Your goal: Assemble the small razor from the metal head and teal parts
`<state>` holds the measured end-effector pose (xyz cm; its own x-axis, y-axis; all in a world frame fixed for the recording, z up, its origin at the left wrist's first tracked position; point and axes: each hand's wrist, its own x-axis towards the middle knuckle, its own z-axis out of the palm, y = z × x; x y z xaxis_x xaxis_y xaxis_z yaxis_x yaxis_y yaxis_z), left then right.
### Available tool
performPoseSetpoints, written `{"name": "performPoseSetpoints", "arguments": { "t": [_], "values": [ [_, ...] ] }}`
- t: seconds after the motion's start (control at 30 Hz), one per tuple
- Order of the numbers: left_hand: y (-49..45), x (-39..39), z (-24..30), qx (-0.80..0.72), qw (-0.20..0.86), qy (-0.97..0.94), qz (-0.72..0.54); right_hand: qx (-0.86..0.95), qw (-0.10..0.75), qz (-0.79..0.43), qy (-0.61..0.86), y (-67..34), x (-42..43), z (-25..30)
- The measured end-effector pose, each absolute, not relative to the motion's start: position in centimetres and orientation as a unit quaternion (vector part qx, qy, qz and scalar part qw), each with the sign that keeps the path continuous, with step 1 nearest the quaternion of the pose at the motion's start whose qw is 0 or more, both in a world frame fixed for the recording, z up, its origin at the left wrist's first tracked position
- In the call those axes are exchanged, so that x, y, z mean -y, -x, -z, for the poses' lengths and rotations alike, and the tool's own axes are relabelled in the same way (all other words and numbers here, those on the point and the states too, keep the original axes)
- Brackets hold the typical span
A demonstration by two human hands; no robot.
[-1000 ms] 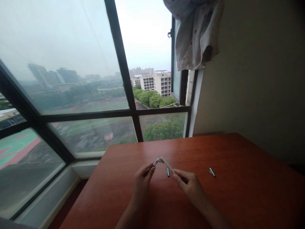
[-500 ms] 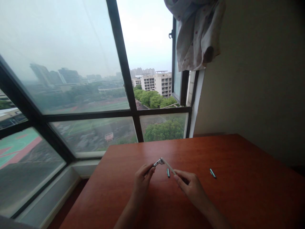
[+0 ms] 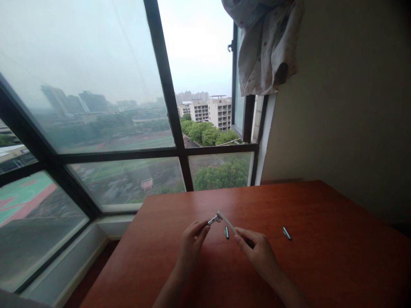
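My left hand [image 3: 192, 239] pinches a razor handle [image 3: 213, 220] with a silvery head end, which points up and to the right. In my right hand [image 3: 255, 246] is a slim pale stick that looks like a toothbrush [image 3: 228, 223]. Its far tip meets the razor's head end above the table; the bristles are too small to make out. Just below and between the hands lies a small dark-green and white razor cartridge [image 3: 227, 232]. Another such cartridge [image 3: 287, 233] lies apart, to the right of my right hand.
Under my hands is a reddish-brown wooden table [image 3: 154, 256]. Beyond its far edge stand dark-framed windows [image 3: 178, 149], one partly open. A spotted cloth [image 3: 265, 51] hangs at upper right, beside a plain wall [image 3: 330, 107].
My left hand and the razor handle have shifted very slightly to the right. The toothbrush tip stays against the razor's head end, and both cartridges lie where they were.
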<state>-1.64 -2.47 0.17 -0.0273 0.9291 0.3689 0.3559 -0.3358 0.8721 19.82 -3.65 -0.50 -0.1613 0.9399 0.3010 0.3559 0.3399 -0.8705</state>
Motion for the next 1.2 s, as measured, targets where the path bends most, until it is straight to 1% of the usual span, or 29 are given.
{"name": "performPoseSetpoints", "arguments": {
  "t": [0.17, 0.4, 1.2],
  "values": [
    [1.5, 2.5, 0.0, -0.505, 0.294, -0.648, -0.488, 0.685, 0.448, -0.321, 0.476, -19.8, 3.6, 0.5],
    [1.7, 2.3, 0.5, -0.507, 0.282, -0.636, -0.508, 0.691, 0.437, -0.327, 0.474, -19.7, 3.8, 0.3],
    [1.9, 2.2, 0.7, -0.486, 0.284, -0.676, -0.476, 0.711, 0.433, -0.300, 0.466, -20.2, 3.5, 0.6]
  ]
}}
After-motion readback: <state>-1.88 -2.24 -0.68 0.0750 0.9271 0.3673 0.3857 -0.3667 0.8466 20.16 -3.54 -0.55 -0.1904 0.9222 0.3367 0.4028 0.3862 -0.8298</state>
